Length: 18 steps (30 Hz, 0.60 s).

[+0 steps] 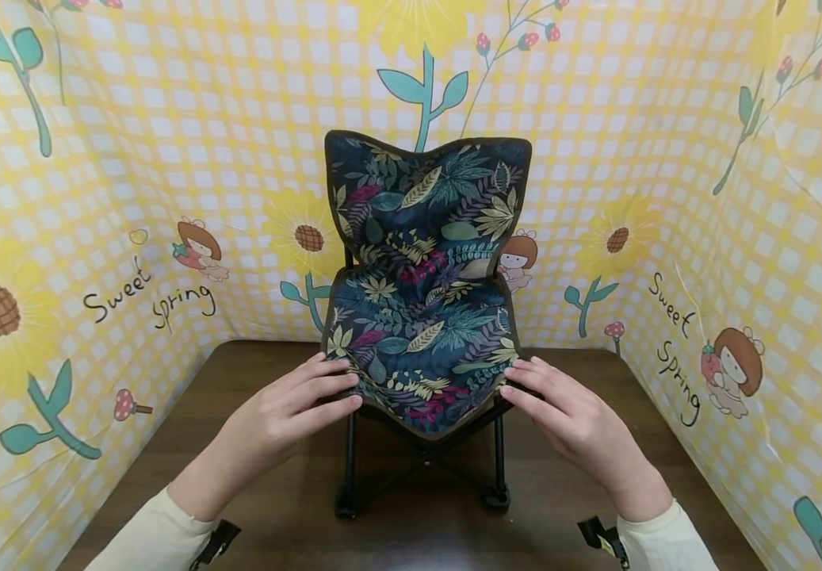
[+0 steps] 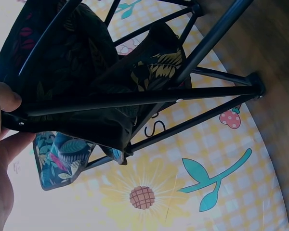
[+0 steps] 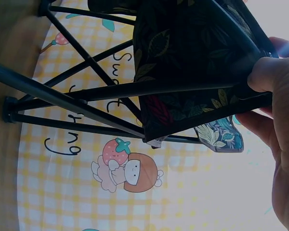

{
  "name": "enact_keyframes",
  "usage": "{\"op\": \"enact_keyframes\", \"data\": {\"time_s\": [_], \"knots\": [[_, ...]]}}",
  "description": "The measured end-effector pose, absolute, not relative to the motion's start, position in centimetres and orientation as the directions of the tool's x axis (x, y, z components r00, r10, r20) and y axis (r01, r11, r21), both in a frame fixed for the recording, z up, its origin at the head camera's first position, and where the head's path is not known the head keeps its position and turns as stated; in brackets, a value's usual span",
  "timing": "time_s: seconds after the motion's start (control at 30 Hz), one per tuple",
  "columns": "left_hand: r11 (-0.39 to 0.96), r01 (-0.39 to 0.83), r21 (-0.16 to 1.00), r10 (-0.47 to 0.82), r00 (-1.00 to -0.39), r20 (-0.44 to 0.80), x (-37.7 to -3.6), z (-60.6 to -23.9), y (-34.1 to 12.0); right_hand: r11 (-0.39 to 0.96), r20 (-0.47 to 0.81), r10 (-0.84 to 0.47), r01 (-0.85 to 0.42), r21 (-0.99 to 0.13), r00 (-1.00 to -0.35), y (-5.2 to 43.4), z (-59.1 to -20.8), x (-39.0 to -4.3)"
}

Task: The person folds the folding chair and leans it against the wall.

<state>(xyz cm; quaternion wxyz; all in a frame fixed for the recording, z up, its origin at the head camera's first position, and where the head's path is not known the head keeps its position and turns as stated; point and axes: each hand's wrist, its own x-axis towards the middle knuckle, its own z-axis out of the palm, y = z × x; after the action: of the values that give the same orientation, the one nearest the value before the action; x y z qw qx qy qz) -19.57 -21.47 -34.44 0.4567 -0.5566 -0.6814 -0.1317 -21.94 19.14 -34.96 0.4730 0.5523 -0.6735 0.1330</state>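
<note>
A small folding chair (image 1: 421,341) with dark leaf-print fabric and black metal legs stands unfolded on the brown table, its backrest (image 1: 432,194) upright at the rear. My left hand (image 1: 288,412) holds the seat's front left corner, fingers on top. In the left wrist view, the thumb (image 2: 7,98) presses against the corner by the frame's end. Mirroring it, my right hand (image 1: 573,411) grips the front right corner, and its thumb (image 3: 262,76) shows at the tube end in the right wrist view. Crossed black tubes (image 2: 135,99) run under the seat.
A brown wood-look tabletop (image 1: 239,476) lies under the chair. Yellow checked cloth (image 1: 239,159) with flowers and cartoon figures encloses the back and both sides. Black straps (image 1: 219,541) sit at the cuffs of the pale sleeves.
</note>
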Motion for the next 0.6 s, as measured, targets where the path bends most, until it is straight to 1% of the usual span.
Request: {"op": "enact_keyframes", "data": {"time_s": [0.23,0.6], "knots": [[0.341,0.880,-0.332,0.649,0.035,0.760,-19.54,-34.05,-21.33,0.355,0.787,-0.615,-0.873,0.334,0.051,18.99,-34.64,-21.77],[0.340,0.874,-0.346,0.656,0.043,0.754,-19.51,-33.54,-21.00,0.355,0.788,-0.612,-0.870,0.342,0.060,18.52,-34.13,-21.63]]}}
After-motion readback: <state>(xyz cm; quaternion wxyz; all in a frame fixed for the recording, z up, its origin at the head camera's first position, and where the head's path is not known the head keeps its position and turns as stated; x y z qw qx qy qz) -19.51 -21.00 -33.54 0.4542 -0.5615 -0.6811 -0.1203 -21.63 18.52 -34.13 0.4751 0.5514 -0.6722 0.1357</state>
